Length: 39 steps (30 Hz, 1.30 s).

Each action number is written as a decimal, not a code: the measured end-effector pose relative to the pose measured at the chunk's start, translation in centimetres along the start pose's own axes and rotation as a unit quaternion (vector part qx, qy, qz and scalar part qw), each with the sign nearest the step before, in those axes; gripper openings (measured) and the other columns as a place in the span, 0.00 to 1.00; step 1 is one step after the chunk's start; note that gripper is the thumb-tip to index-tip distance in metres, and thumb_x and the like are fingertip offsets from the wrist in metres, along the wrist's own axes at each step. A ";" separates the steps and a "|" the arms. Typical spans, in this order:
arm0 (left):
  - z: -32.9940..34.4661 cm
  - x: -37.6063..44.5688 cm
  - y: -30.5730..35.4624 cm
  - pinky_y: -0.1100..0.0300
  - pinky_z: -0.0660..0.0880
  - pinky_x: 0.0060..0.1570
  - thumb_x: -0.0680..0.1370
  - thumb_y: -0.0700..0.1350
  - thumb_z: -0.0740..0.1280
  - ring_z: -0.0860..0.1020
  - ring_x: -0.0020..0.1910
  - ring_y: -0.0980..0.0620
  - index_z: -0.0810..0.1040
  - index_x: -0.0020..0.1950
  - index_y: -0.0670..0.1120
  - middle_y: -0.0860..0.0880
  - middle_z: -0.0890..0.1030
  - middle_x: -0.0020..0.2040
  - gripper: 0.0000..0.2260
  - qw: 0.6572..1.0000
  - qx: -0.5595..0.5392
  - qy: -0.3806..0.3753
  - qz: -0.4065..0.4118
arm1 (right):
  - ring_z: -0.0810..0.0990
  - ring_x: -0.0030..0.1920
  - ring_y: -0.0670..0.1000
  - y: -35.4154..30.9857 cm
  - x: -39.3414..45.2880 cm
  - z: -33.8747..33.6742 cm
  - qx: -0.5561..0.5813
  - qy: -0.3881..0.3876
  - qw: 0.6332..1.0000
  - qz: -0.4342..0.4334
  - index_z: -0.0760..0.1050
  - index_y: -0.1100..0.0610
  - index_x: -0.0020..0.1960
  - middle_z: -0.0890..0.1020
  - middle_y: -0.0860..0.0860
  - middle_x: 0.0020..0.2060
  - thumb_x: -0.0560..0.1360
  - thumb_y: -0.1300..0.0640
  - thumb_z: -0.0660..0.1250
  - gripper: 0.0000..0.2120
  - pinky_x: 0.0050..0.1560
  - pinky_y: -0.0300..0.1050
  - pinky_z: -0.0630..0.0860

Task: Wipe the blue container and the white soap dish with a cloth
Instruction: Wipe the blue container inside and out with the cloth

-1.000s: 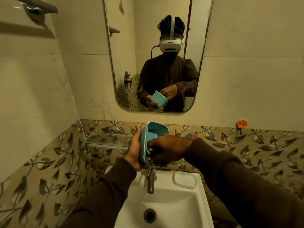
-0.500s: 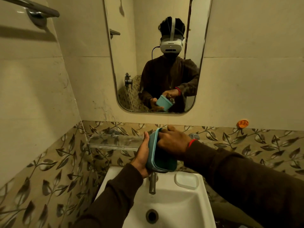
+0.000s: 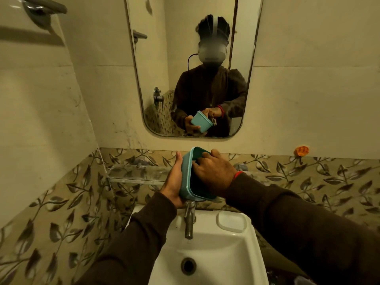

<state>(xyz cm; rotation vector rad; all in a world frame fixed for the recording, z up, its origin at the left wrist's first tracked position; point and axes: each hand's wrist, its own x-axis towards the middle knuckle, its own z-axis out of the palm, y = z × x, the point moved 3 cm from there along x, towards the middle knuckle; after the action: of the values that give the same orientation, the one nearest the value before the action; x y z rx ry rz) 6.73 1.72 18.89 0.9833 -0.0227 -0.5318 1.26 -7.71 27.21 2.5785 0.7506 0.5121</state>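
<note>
Over the tap I hold the blue container (image 3: pixel 185 177) on its side, its opening turned to the right. My left hand (image 3: pixel 173 183) grips its base and left wall. My right hand (image 3: pixel 213 171) reaches into the opening, fingers pressed against the upper inside wall. The cloth is almost fully hidden under that hand; the mirror reflection shows a small bunch of it (image 3: pixel 213 121) by the fingers. The white soap dish (image 3: pixel 232 221) lies on the right back corner of the sink, untouched.
A white sink (image 3: pixel 216 256) with a metal tap (image 3: pixel 189 221) is right below the container. A glass shelf (image 3: pixel 135 171) runs along the wall behind. The mirror (image 3: pixel 185 58) hangs above, with an orange hook (image 3: pixel 301 150) at right and a towel bar (image 3: pixel 41 6) at top left.
My right hand has slid from the lower part of the container's inside up to its top edge. The container sits slightly lower and its opening is turned more to the right.
</note>
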 end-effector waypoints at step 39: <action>1.2 -2.9 -3.0 0.40 0.80 0.53 0.76 0.67 0.56 0.81 0.61 0.39 0.79 0.67 0.48 0.39 0.82 0.64 0.30 0.980 -0.119 0.014 0.160 | 0.84 0.50 0.54 -0.4 -0.7 -0.9 0.750 0.100 0.603 0.252 0.80 0.57 0.55 0.85 0.55 0.49 0.73 0.66 0.70 0.12 0.55 0.53 0.81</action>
<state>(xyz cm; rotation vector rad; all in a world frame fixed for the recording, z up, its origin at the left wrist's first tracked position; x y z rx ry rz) 2.67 0.76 17.81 0.7349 -0.0885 -0.2188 0.17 -7.56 27.60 4.5012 0.5165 0.3098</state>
